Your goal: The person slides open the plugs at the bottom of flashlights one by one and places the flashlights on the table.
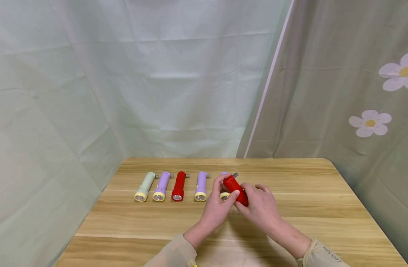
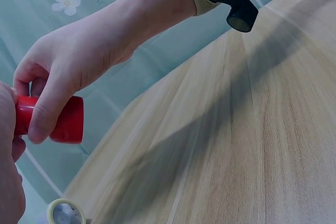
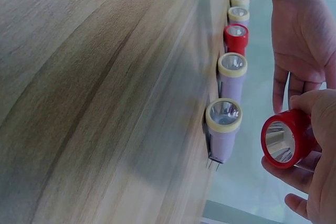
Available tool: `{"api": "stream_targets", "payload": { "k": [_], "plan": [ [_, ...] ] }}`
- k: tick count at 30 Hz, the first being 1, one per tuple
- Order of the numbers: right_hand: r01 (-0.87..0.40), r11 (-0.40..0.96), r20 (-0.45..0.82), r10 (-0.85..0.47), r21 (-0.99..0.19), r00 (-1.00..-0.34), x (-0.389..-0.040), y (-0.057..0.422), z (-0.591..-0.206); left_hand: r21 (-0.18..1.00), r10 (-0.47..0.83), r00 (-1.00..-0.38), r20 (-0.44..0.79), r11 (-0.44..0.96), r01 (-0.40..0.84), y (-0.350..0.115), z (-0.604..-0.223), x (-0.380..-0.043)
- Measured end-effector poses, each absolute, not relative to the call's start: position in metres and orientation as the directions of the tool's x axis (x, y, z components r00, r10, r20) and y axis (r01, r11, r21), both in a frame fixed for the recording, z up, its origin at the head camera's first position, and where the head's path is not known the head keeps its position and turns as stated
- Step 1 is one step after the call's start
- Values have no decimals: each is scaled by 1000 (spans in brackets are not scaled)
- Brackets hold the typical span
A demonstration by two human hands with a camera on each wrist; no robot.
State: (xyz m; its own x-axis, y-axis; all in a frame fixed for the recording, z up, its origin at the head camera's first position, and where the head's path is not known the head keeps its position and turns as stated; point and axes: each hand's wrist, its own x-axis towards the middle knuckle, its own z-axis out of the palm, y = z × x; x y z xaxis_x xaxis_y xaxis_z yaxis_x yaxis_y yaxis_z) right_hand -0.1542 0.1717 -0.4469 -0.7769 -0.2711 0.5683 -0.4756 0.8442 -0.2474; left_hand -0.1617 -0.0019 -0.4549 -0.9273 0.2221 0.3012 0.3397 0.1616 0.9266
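A red flashlight (image 1: 233,184) is held above the table between both hands, tilted, with metal plug prongs (image 1: 235,175) sticking out near its tail end. The left hand (image 1: 218,205) pinches the barrel between thumb and fingers. Around the head end, the right hand (image 1: 261,207) has its thumb and fingers curled; its thumb lies across the red body (image 2: 73,121) in the left wrist view. The shiny reflector (image 3: 280,141) faces the right wrist camera. Right behind the hands, a purple flashlight (image 1: 225,173) with a cream head lies partly hidden by the left hand.
Left of the hands, a row of flashlights lies on the wooden table (image 1: 123,222), heads toward the person: pale green (image 1: 147,183), purple (image 1: 163,181), red (image 1: 179,183) and purple (image 1: 201,181). Prongs stick out beside their tails. Fabric curtains (image 1: 190,92) hang around the table.
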Motion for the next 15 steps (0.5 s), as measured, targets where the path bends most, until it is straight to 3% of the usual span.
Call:
{"api": "stream_targets", "payload": {
  "k": [15],
  "plan": [
    [-444,848,552,-231,-289,-801,-155,171,-445,917,199,-933,301,207,341,0,-452,-162]
  ]
}}
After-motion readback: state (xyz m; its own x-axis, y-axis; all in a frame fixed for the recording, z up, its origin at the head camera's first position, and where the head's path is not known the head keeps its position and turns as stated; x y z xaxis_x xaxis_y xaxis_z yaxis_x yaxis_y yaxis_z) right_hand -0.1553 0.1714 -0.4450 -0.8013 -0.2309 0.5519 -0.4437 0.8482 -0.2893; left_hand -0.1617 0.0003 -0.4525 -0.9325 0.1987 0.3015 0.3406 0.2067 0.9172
